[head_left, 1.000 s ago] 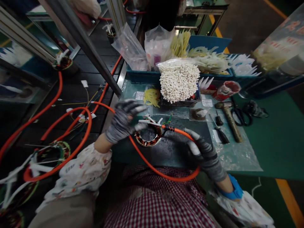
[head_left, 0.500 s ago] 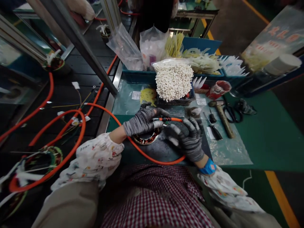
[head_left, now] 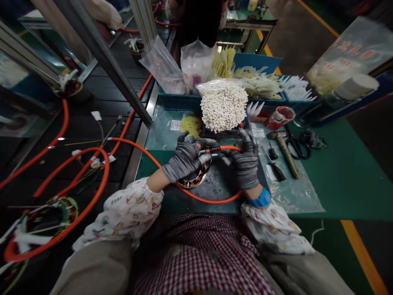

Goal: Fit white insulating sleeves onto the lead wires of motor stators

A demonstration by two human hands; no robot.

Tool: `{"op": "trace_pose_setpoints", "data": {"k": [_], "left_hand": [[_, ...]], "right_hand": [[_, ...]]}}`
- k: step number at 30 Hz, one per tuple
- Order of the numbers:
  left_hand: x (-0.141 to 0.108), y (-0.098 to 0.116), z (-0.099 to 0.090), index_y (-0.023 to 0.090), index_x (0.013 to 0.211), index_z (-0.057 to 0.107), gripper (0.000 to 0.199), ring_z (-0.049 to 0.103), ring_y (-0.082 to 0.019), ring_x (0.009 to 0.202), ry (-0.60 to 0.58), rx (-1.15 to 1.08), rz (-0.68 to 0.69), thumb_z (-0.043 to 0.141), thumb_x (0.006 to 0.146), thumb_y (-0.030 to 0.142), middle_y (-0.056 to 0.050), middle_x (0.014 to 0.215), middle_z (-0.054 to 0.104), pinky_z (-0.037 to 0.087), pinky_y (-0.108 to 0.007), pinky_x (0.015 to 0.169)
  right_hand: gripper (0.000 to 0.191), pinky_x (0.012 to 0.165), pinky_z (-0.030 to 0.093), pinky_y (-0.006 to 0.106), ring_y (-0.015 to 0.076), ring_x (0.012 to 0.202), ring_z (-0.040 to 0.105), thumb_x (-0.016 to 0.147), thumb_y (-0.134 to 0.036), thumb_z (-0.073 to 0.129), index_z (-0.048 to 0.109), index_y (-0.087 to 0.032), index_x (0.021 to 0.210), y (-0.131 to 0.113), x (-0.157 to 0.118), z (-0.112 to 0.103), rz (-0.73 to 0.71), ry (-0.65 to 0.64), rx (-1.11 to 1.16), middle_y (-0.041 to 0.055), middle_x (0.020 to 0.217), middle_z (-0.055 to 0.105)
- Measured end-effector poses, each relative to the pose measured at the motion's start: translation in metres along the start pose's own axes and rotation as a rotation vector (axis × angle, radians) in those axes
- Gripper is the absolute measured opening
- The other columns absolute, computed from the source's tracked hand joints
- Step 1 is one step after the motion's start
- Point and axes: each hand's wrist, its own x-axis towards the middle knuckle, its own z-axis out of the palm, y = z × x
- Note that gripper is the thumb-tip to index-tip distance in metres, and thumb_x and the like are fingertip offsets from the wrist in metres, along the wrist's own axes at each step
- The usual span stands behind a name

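Note:
My left hand (head_left: 186, 157), in a grey striped glove with pale fingertips, is closed on an orange cable (head_left: 231, 148) near its black-wrapped part. Thin wires, one of them green, show just below that part. My right hand (head_left: 245, 164), gloved alike, is at the cable's right side with some fingers pointing up; blur hides whether it grips. From there the cable bends round under my right wrist and runs back to the left. Beneath my left hand lies a ring-shaped copper-wound part, like a motor stator (head_left: 193, 181), partly covered, on a dark mat (head_left: 222, 184).
A bag of small white-tipped pieces (head_left: 224, 106) stands ahead, before blue bins (head_left: 179, 101). To the right lie a hammer (head_left: 287, 155), scissors (head_left: 299, 147) and a screwdriver (head_left: 278, 170). Leftward, cable loops (head_left: 106, 176) rest on a dark slatted surface (head_left: 101, 106). Another person (head_left: 201, 20) stands beyond.
My right hand has moved up and slightly left, its fingers now higher beside the cable. My left hand has shifted slightly to the right, still at the cable's black-wrapped part.

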Motion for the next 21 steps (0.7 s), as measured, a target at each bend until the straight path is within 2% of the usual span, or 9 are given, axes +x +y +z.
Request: {"op": "trace_pose_setpoints", "data": {"k": [3,5,8,10,11,14,17,19,21], "left_hand": [[-0.013,0.008,0.002,0.029,0.155,0.062,0.052,0.068,-0.035,0.139,0.127,0.020,0.013,0.067,0.107,0.047,-0.011,0.139,0.078,0.024,-0.068,0.139],[-0.027,0.014,0.007,0.037,0.158,0.058,0.059,0.064,-0.039,0.145,0.172,0.086,0.164,0.072,0.103,0.054,-0.007,0.142,0.077,0.020,-0.072,0.138],[-0.045,0.023,0.020,0.045,0.157,0.057,0.050,0.067,-0.034,0.142,0.072,0.125,0.391,0.068,0.108,0.041,-0.002,0.144,0.078,0.031,-0.068,0.135],[-0.049,0.026,0.027,0.045,0.156,0.058,0.050,0.069,-0.030,0.139,-0.015,0.096,0.388,0.060,0.111,0.025,-0.001,0.144,0.078,0.041,-0.063,0.130],[-0.048,0.028,0.027,0.045,0.155,0.059,0.052,0.069,-0.029,0.139,-0.034,0.082,0.343,0.056,0.110,0.019,-0.001,0.143,0.079,0.042,-0.064,0.129],[-0.041,0.032,0.022,0.046,0.153,0.063,0.052,0.065,-0.031,0.146,-0.038,0.058,0.269,0.057,0.108,0.020,-0.001,0.137,0.082,0.025,-0.075,0.137],[-0.036,0.036,0.017,0.044,0.153,0.065,0.051,0.059,-0.034,0.153,-0.112,0.066,0.322,0.064,0.105,0.028,-0.002,0.140,0.080,0.009,-0.075,0.141],[-0.036,0.036,0.022,0.043,0.150,0.067,0.046,0.061,-0.032,0.152,-0.101,0.089,0.323,0.064,0.106,0.030,-0.001,0.140,0.080,0.008,-0.072,0.143],[-0.037,0.033,0.031,0.043,0.145,0.069,0.041,0.063,-0.029,0.149,-0.015,0.116,0.354,0.061,0.109,0.025,0.001,0.142,0.079,0.014,-0.068,0.144]], "right_hand": [[0.016,0.137,0.024,0.074,0.0434,0.163,0.041,0.097,-0.044,0.084,0.085,-0.031,0.107,0.004,-0.012,-0.029,-0.148,-0.037,0.059,0.0041,0.175,0.050],[0.020,0.137,0.027,0.073,0.0421,0.166,0.037,0.096,-0.043,0.084,0.084,-0.036,0.115,-0.003,-0.024,-0.048,-0.224,-0.105,0.162,-0.0017,0.180,0.042],[0.025,0.136,0.033,0.069,0.0392,0.168,0.036,0.101,-0.036,0.072,0.082,-0.038,0.124,-0.020,-0.036,-0.067,-0.197,-0.175,0.271,-0.0047,0.187,0.028],[0.027,0.136,0.036,0.068,0.0389,0.166,0.040,0.104,-0.031,0.065,0.081,-0.035,0.125,-0.028,-0.040,-0.072,-0.129,-0.162,0.292,-0.0022,0.186,0.029],[0.028,0.135,0.038,0.067,0.0390,0.164,0.042,0.105,-0.030,0.063,0.081,-0.034,0.126,-0.030,-0.040,-0.073,-0.093,-0.143,0.294,0.0000,0.185,0.032],[0.032,0.127,0.051,0.063,0.0389,0.154,0.054,0.104,-0.031,0.066,0.078,-0.032,0.133,-0.028,-0.041,-0.073,-0.053,-0.070,0.261,0.0081,0.171,0.048],[0.028,0.116,0.060,0.058,0.0356,0.138,0.064,0.102,-0.029,0.071,0.080,-0.033,0.128,-0.029,-0.043,-0.073,-0.059,-0.022,0.197,0.0094,0.151,0.062],[0.024,0.115,0.061,0.057,0.0343,0.135,0.066,0.102,-0.026,0.069,0.082,-0.032,0.122,-0.033,-0.044,-0.071,-0.018,-0.012,0.208,0.0094,0.148,0.062],[0.022,0.119,0.059,0.059,0.0355,0.140,0.063,0.103,-0.026,0.068,0.083,-0.032,0.117,-0.039,-0.043,-0.070,0.018,-0.017,0.273,0.0098,0.154,0.058]]}}
